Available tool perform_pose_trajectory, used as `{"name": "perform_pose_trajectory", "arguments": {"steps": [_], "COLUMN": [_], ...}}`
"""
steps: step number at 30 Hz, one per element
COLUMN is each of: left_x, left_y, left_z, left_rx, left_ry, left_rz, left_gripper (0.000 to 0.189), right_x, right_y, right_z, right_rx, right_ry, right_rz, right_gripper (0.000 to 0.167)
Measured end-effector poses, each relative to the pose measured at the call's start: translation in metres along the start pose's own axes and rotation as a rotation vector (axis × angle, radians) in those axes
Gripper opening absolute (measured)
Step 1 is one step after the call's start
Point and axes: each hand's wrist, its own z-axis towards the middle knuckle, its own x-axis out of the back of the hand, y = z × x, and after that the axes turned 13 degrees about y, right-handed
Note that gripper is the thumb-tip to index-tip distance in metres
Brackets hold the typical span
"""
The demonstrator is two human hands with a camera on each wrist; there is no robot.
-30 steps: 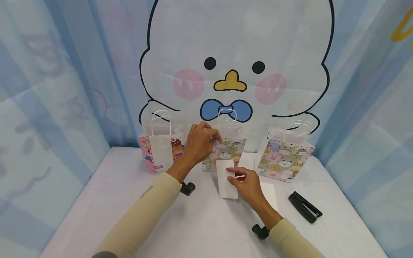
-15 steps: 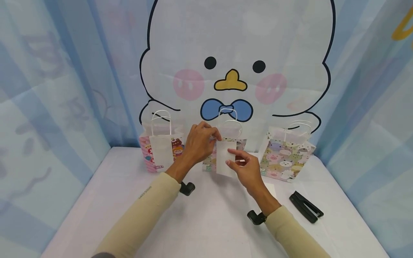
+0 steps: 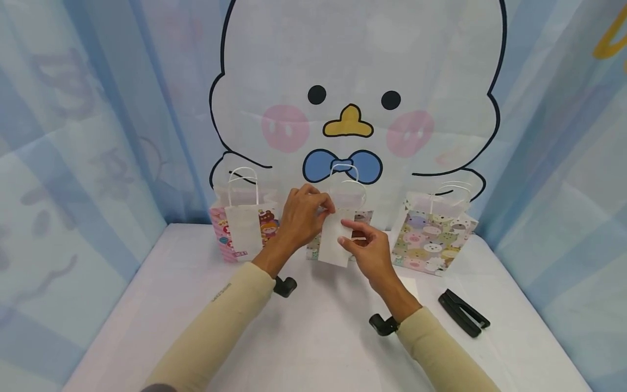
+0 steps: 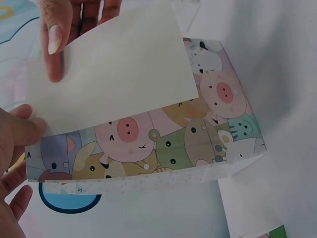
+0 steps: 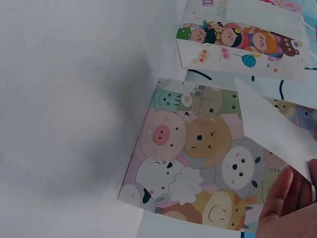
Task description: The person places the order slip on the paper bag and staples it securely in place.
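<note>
In the head view my left hand [image 3: 306,215] pinches the upper left rim of the middle paper bag [image 3: 363,216], which has a cartoon animal print and white handles. Its thumb lies right at the top corner of a white paper slip [image 4: 114,69], with the other fingers behind the rim in the left wrist view. My right hand [image 3: 369,250] holds that slip by its right side, thumb and fingers on it. The slip hangs tilted across the bag's front, its lower end slanting left and standing off the bag in the right wrist view.
At left stands a pink printed paper bag [image 3: 223,234] with a white strip [image 3: 245,231] down its front. Another animal-print bag [image 3: 431,239] is at right. A black stapler [image 3: 463,313] and a white paper sheet [image 3: 409,285] lie on the white table [image 3: 294,337].
My right hand has raised the white slip from below the middle bag up against its front, then tilted its lower end leftward. My left hand has stayed at the bag's rim.
</note>
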Motion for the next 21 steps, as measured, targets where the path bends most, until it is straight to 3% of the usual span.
{"name": "perform_pose_trajectory", "arguments": {"steps": [9,21], "left_x": [-0.001,-0.002], "left_y": [-0.001,-0.001], "left_z": [0.000,0.001], "left_rx": [-0.003,0.006], "left_ry": [0.012,0.014], "left_rz": [0.002,-0.018], "left_gripper": [0.005,0.004], "right_x": [0.017,0.075], "right_y": [0.010,0.025], "right_z": [-0.004,-0.014], "right_rx": [-0.027,-0.052], "right_ry": [0.007,0.022], "right_rz": [-0.076,-0.227], "right_gripper": [0.037,0.045]}}
